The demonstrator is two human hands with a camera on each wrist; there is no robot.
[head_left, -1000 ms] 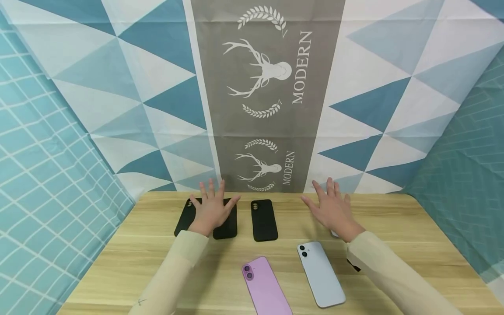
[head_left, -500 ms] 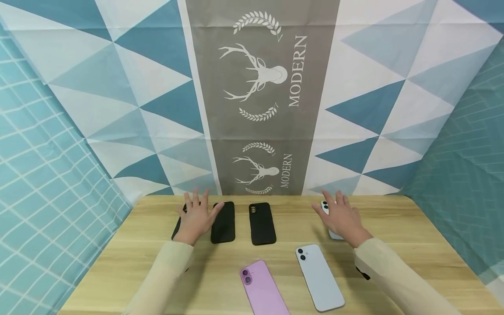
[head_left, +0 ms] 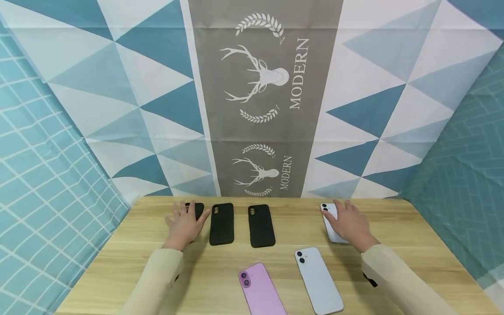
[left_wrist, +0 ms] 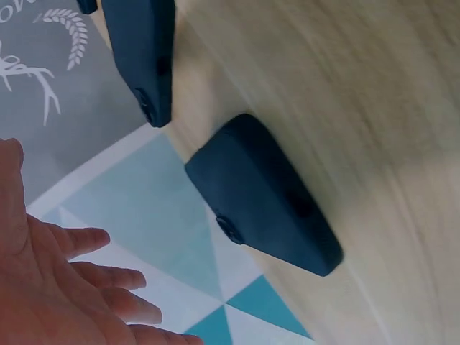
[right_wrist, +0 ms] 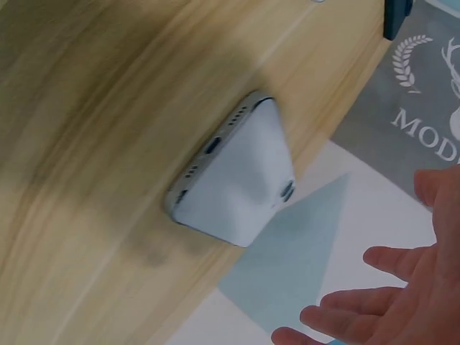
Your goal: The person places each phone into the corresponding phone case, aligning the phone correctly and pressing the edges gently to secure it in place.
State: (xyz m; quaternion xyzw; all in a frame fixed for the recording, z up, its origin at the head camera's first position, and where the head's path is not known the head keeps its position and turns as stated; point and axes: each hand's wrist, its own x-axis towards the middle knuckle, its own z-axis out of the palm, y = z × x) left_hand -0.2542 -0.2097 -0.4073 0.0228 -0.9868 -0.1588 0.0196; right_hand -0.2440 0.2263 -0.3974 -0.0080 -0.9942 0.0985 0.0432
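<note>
My left hand (head_left: pixel 185 227) is over the leftmost black phone case (head_left: pixel 198 211), fingers spread, partly covering it in the head view. The left wrist view shows that case (left_wrist: pixel 259 198) lying apart from the extended fingers (left_wrist: pixel 118 277). At the back right my right hand (head_left: pixel 350 224) hovers by a white phone (head_left: pixel 334 235), thumb over its upper part. In the right wrist view the phone (right_wrist: pixel 233 176) lies camera side up, with the spread fingers (right_wrist: pixel 363 300) beyond it. Neither hand holds anything.
Two more black phone cases (head_left: pixel 222 225) stand in the same row, the other case (head_left: pixel 261 226) farther right. Nearer the front lie a pale phone (head_left: pixel 319 280) and a purple phone (head_left: pixel 261 288). Patterned cloth (head_left: pixel 267 109) rises behind the wooden table (head_left: pixel 283 232).
Both hands have come down and moved outward, the left to the left and the right to the right. The second black case and more of the back white phone are now uncovered.
</note>
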